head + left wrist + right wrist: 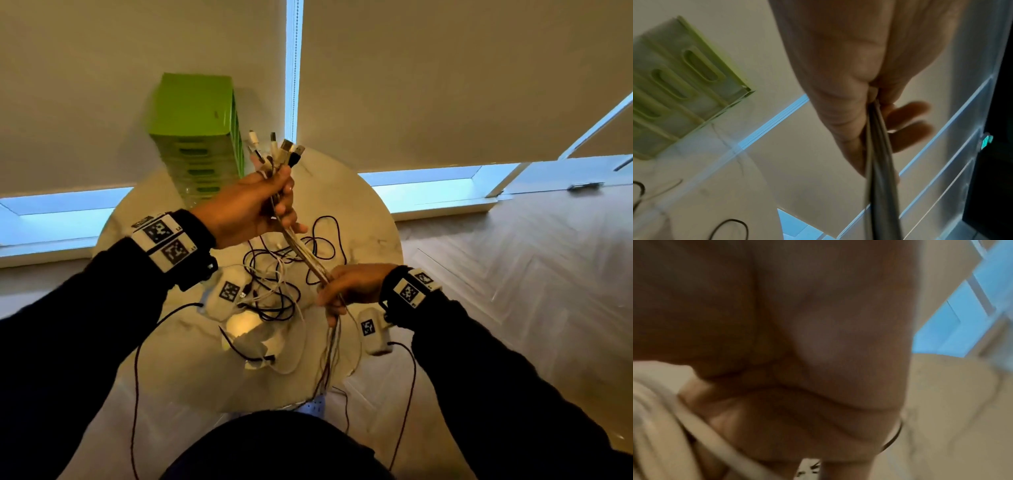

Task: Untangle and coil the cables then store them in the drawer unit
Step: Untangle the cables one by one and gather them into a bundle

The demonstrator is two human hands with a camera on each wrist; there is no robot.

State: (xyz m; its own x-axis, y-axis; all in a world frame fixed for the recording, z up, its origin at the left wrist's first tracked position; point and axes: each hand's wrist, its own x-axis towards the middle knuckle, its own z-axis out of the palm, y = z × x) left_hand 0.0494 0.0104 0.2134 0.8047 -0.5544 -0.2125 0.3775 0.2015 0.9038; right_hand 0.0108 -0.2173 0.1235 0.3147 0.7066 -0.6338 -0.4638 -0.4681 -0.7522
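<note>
Dangling nearest the camera, the loose tails of the bundle of thin white, grey and black cables point(310, 260) fall past the desk edge below the right hand point(346, 286), whose fingers are curled round the strands. Higher up, the left hand point(255, 209) grips the same bundle just under its gathered plug ends point(277, 147), so the cables run taut between the two hands. More black and white cables lie in tangled loops point(281, 274) on the round pale marble desk point(359, 212). Behind stands the green plastic drawer unit point(197, 133), drawers apparently closed. Judging by this, untangling is partway; coiling and storing remain.
</note>
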